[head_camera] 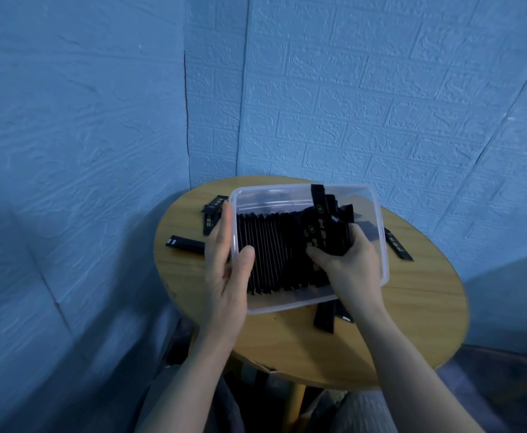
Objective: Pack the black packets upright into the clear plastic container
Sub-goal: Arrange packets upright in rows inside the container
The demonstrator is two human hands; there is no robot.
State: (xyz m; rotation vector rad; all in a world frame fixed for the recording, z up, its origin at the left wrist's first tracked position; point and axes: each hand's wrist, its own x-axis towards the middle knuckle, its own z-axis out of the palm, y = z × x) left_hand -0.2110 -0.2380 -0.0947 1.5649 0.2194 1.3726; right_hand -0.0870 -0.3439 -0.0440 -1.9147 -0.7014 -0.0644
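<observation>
A clear plastic container (377,214) sits tilted on a round wooden table (381,332). A row of black packets (268,254) stands on edge inside it, filling its left and middle. My left hand (228,270) grips the container's left wall, thumb over the rim. My right hand (346,260) reaches inside at the right and is closed around a bunch of black packets (327,226), which stick up past the rim. Loose black packets lie on the table: several at the far left (214,210), one at the left (187,243), one at the right (398,245), two near the front (326,317).
The table stands in a corner of blue textured walls (381,104). Its front edge (302,376) is close to my body, and a wooden leg (295,404) shows below it.
</observation>
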